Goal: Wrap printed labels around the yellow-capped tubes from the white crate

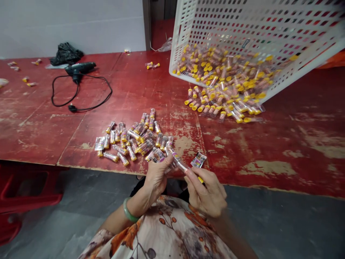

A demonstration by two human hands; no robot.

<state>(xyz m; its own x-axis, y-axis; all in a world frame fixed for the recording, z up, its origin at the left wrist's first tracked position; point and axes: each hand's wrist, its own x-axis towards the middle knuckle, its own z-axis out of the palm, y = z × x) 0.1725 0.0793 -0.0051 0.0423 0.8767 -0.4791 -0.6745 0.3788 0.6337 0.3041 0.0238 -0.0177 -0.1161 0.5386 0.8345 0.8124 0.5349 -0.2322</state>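
Note:
My left hand and my right hand hold one clear plastic tube with a yellow cap above the red table's front edge. The left fingers pinch the tube's far part, and the right thumb and fingers grip near the cap. A small printed label card lies on the table just beyond my right hand. Close to my left hand is a loose pile of yellow-capped tubes. A jade bangle circles my left wrist.
A tilted white perforated crate holds many bagged tubes, with more spilled below it. A black hot glue gun with its cord and a black plastic bag lie far left. A red stool stands on the floor.

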